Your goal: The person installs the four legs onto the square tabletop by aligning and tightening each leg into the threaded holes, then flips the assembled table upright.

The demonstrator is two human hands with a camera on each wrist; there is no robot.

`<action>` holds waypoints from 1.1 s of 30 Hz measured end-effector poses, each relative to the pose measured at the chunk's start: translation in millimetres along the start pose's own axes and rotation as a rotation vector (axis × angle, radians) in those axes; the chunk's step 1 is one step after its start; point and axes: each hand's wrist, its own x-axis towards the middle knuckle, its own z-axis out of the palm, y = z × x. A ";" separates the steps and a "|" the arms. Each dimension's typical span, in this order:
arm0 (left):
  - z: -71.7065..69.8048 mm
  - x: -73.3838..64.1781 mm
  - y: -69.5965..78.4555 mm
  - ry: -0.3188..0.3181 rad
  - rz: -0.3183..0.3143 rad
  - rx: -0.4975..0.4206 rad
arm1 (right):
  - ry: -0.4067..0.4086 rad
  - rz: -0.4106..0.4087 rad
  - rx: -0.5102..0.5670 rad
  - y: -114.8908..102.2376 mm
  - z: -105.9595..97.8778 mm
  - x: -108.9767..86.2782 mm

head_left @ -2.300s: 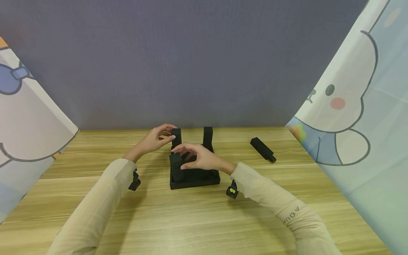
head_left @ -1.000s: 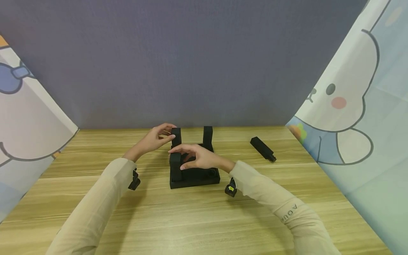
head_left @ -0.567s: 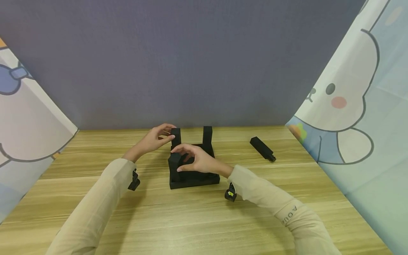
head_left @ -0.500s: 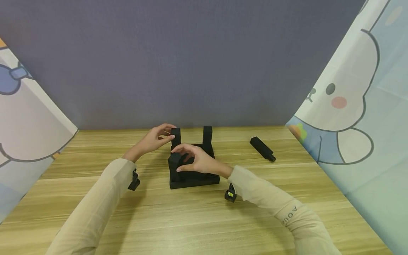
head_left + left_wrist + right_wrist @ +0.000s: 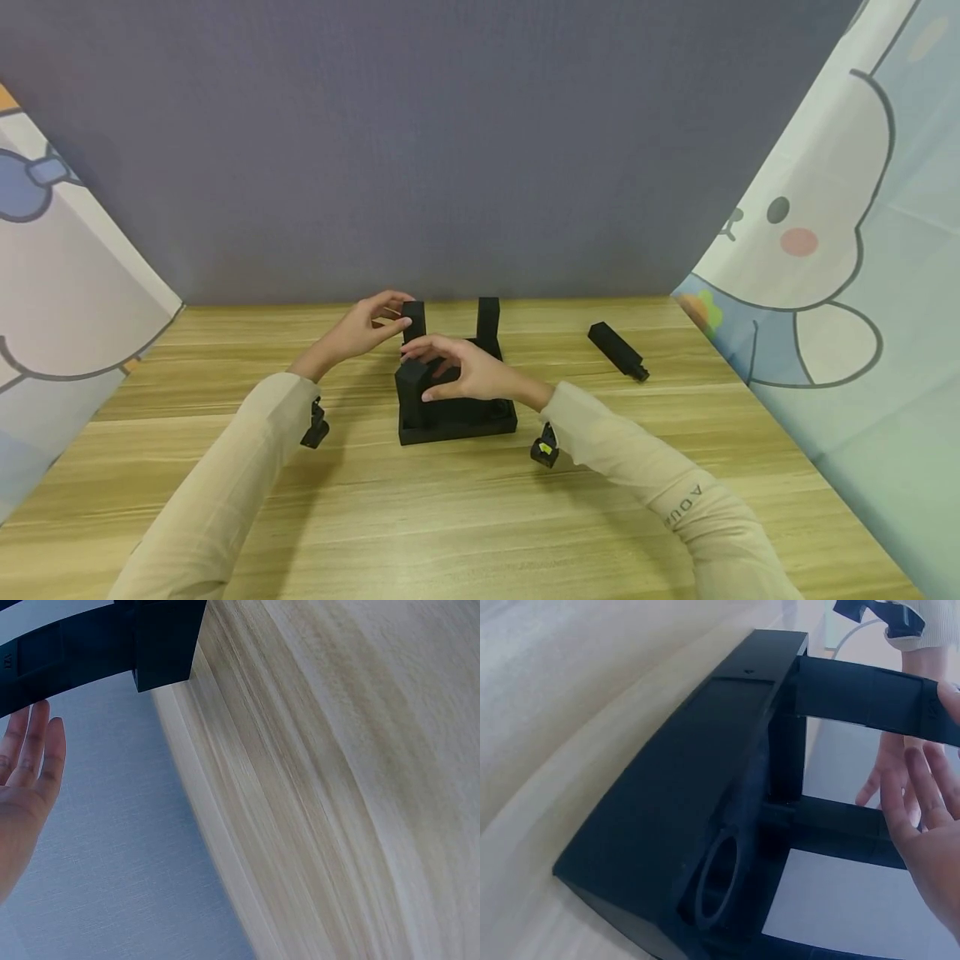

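Note:
A square black base [image 5: 459, 432] with raised walls sits on the table, with square black posts standing at three of its corners. My left hand [image 5: 360, 329] holds the upper part of the back-left post [image 5: 415, 321] between thumb and fingers. Around the top of the front-left post [image 5: 412, 398] my right hand [image 5: 480, 372] is curled, thumb on the near side and fingers behind. The back-right post [image 5: 489, 321] stands untouched. At the front-right corner, the right wrist view shows a round socket [image 5: 702, 892] with no post in it.
Another black post [image 5: 617, 348], with a narrower threaded-looking end, lies on the wooden table [image 5: 480, 517] to the right. A grey panel [image 5: 450, 150] rises behind the table, and printed cloths flank both sides. Small black cameras hang at both wrists.
My right hand shifts slightly around the front-left post, its fingers and thumb changing position, and the post's top has turned a little. My left hand stays on the back-left post.

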 end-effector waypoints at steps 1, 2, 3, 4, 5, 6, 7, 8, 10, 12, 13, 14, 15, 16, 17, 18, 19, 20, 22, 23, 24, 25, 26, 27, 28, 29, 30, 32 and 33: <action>-0.2 0.2 0.1 0.001 -0.001 -0.001 | -0.011 -0.006 0.004 -0.4 -0.9 0.4; -0.3 0.3 0.1 0.002 -0.001 -0.001 | -0.021 -0.009 0.006 -0.7 -1.5 0.6; -0.5 0.3 0.2 0.003 0.001 -0.003 | -0.029 -0.011 0.008 -1.1 -1.9 0.7; -0.5 0.2 0.4 0.002 0.002 -0.004 | -0.035 -0.012 0.007 -1.4 -2.0 0.9; -0.5 0.2 0.1 0.001 0.001 -0.004 | -0.037 -0.011 0.007 -1.7 -1.9 1.0; -0.5 0.1 0.0 0.000 0.000 -0.008 | -0.038 -0.009 0.004 -1.8 -1.6 1.1; -0.6 0.1 0.0 -0.001 -0.004 -0.012 | -0.033 -0.005 -0.001 -1.7 -1.2 1.1; -0.5 -0.1 0.1 -0.002 -0.007 -0.014 | -0.027 -0.003 -0.004 -1.3 -0.5 1.2; -0.3 -0.4 0.7 -0.005 -0.013 -0.011 | -0.004 0.005 -0.010 -1.3 0.9 0.8; -0.4 -0.8 2.6 -0.005 -0.018 -0.011 | 0.024 0.013 -0.012 -1.3 2.9 0.4; -0.4 -1.2 4.7 -0.004 -0.022 -0.014 | 0.042 0.018 -0.012 -1.2 4.1 0.1; -1.0 -2.8 9.8 -0.007 -0.018 -0.010 | 0.060 0.023 -0.011 -1.2 5.4 -0.4; -1.5 -4.2 14.9 -0.009 -0.015 -0.008 | 0.078 0.028 -0.011 -1.4 6.6 -1.0; -2.1 -5.7 19.9 -0.011 -0.015 -0.010 | 0.096 0.031 -0.011 -1.5 8.0 -1.4; -2.8 -6.8 24.3 -0.013 -0.017 -0.015 | 0.113 0.036 -0.012 -1.0 9.4 -1.9; -3.4 -8.1 28.8 -0.016 -0.019 -0.021 | 0.128 0.039 -0.012 -0.6 10.7 -2.4; -4.1 -9.3 33.1 -0.018 -0.021 -0.022 | 0.140 0.043 -0.017 -0.5 11.9 -3.0; -4.8 -10.4 36.8 -0.021 -0.022 -0.021 | 0.150 0.044 -0.023 -0.4 12.9 -3.4; -5.1 -10.4 37.7 -0.020 -0.033 -0.028 | 0.159 0.044 -0.032 -0.3 14.2 -3.9; -5.2 -10.5 38.1 -0.020 -0.036 -0.030 | 0.160 0.043 -0.036 -0.4 14.4 -4.1; -5.3 -10.8 38.9 -0.020 -0.036 -0.029 | 0.158 0.041 -0.040 -0.4 14.3 -4.2; -5.4 -11.0 39.2 -0.019 -0.036 -0.027 | 0.153 0.035 -0.044 -0.5 13.9 -4.3; -5.3 -11.3 39.3 -0.020 -0.035 -0.026 | 0.143 0.032 -0.045 -0.6 13.2 -4.1; -5.3 -11.3 39.0 -0.019 -0.033 -0.023 | 0.131 0.030 -0.046 -0.7 12.2 -4.0; -5.2 -11.5 39.1 -0.020 -0.034 -0.022 | 0.116 0.026 -0.046 -0.8 11.0 -3.8; -5.2 -11.8 39.1 -0.020 -0.034 -0.022 | 0.100 0.023 -0.048 -0.9 9.6 -3.5; -5.2 -11.9 38.8 -0.021 -0.033 -0.020 | 0.081 0.018 -0.047 -1.0 8.1 -3.1; -5.4 -12.0 38.8 -0.022 -0.030 -0.017 | 0.044 0.008 -0.040 -1.9 4.8 -1.9; -5.5 -12.0 38.9 -0.023 -0.031 -0.017 | 0.029 0.000 -0.040 -2.2 3.3 -1.2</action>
